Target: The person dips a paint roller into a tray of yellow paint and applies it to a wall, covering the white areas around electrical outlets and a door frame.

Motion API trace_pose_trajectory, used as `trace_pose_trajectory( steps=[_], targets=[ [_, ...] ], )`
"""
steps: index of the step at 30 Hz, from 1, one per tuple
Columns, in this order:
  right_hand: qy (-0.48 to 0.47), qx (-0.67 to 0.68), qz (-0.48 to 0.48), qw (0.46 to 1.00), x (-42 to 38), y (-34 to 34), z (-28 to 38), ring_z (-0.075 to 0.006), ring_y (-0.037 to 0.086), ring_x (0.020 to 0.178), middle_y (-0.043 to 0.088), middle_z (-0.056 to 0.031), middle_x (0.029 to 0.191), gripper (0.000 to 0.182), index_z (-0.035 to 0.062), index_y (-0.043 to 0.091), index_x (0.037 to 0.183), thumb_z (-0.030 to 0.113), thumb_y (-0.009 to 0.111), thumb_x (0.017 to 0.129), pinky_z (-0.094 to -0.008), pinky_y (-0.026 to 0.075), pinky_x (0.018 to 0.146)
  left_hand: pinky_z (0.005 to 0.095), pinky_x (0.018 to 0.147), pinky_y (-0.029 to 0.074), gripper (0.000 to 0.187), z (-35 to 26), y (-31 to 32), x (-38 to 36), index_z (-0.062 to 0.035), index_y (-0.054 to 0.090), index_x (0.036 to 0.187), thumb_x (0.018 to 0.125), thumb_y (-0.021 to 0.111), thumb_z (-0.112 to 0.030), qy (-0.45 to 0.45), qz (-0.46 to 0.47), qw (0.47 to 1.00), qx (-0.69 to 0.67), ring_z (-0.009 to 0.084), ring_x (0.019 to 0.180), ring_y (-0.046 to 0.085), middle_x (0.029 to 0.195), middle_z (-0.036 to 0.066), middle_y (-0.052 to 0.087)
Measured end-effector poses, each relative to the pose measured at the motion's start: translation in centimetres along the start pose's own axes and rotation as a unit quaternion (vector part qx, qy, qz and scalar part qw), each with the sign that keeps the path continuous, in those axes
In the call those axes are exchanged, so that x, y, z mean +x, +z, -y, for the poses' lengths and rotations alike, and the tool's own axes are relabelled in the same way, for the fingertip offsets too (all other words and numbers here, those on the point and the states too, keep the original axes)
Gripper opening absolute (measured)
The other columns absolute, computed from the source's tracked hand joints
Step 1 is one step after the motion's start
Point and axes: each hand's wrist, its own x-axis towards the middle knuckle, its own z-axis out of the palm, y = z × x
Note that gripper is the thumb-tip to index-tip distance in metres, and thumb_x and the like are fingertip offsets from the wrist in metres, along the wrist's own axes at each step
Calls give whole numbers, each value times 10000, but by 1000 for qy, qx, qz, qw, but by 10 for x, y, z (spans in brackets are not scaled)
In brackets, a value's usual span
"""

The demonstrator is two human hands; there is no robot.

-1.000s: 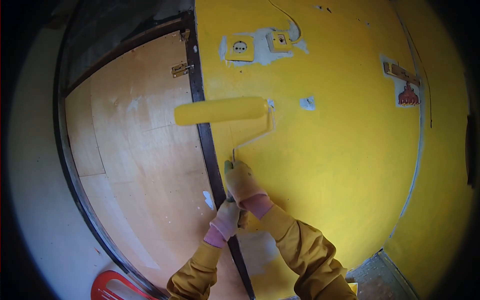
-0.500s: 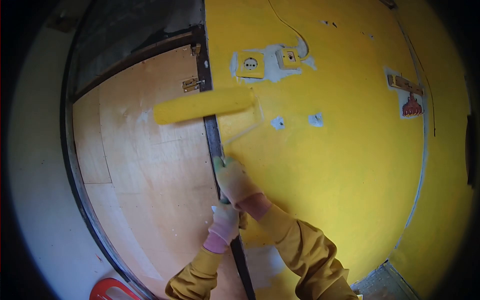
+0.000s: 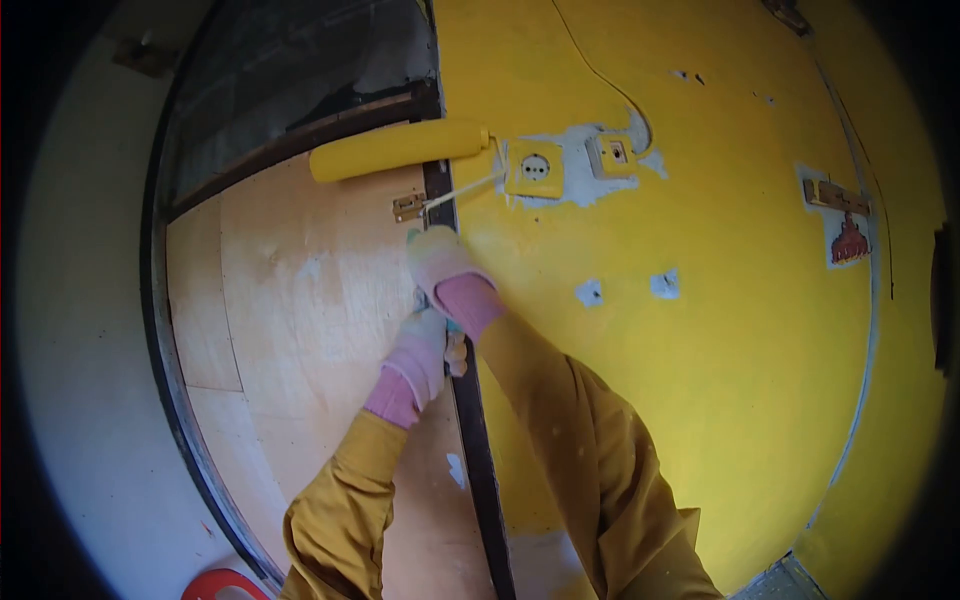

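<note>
A paint roller [image 3: 395,150] with a yellow-coated sleeve is raised near the top of the wooden door [image 3: 310,290]; its sleeve crosses in front of the dark door frame. Both gloved hands grip its handle, one above the other. My right hand [image 3: 447,268] is wrapped round the upper part, just under the wire frame. Lower on the handle, my left hand [image 3: 425,350] is closed too, its fingers partly hidden. To the right of the roller is a yellow-painted socket [image 3: 534,168], with a second outlet [image 3: 612,154] beside it.
The yellow wall [image 3: 680,400] has unpainted grey patches [image 3: 590,292] and a thin cable. A brass latch [image 3: 408,207] sits on the door's edge. At right hangs a small wooden rack [image 3: 836,195]. A red plastic object [image 3: 222,584] shows at bottom left.
The roller and both hands have moved up, away from me. The roller's sleeve now reaches the door's top edge, and the view has shifted slightly.
</note>
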Motion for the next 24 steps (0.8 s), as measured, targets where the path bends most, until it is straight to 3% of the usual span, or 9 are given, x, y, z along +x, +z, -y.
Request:
trace_pose_trajectory(
  steps=[1,3,8,14,16,18,21,23,24],
  targets=[
    [-2,-1,-4,1000,13,-14,-2,-318,575,763,575,-178,845,218,1,547,895,113,425,753,-385,474,643,283,325,220,194,-15,4,11,-117,357,610,777,417,-193,-6,-7,1000,-21,144,335,286,454,20,320],
    [-84,-43,-5,996,28,-55,-1,-294,586,761,589,-166,851,223,8,591,857,126,443,739,-385,473,663,282,325,219,200,-40,13,34,-123,354,619,786,421,-211,-2,-3,1000,-30,140,334,284,453,17,321],
    [-62,-20,-12,998,40,-54,-12,-286,588,763,596,-165,823,220,13,619,810,146,471,716,-372,473,683,283,328,244,219,-40,23,44,-123,365,644,796,439,-262,32,-3,999,-21,134,329,291,454,9,326],
    [-96,15,18,995,-75,-26,10,-302,581,698,582,-183,737,162,6,593,757,75,457,703,-362,473,600,307,344,292,242,53,-7,-19,-88,419,610,783,446,-254,53,24,998,31,167,348,348,453,37,359],
    [-84,49,-13,995,-117,10,15,-307,568,655,565,-182,704,123,6,552,724,72,452,701,-379,460,572,315,359,314,243,87,-17,-46,-78,424,596,781,447,-235,-7,28,999,-34,175,368,380,456,41,369],
    [-43,100,-15,994,-164,27,22,-305,557,644,543,-189,703,99,11,515,731,81,450,705,-390,451,562,323,366,332,215,133,-39,-63,-78,424,598,776,453,-196,111,72,971,198,180,378,402,462,44,381],
    [37,165,59,984,-206,32,35,-304,551,672,520,-186,730,99,23,487,778,90,447,716,-380,449,569,276,356,305,196,152,-33,-98,-103,432,701,820,395,-254,45,40,991,117,161,378,385,485,41,398],
    [20,132,54,990,-220,28,42,-308,548,682,517,-174,727,118,20,480,809,100,441,732,-383,448,576,285,349,307,197,155,-37,-106,-110,424,668,803,420,-253,-116,25,993,16,161,356,373,464,35,388],
    [5,98,48,994,-222,25,44,-312,546,692,515,-163,723,137,16,473,840,110,435,748,-386,447,582,285,349,307,197,153,-38,-109,-110,424,668,803,420,-253,-113,26,993,18,161,356,373,464,35,388]
  ],
)
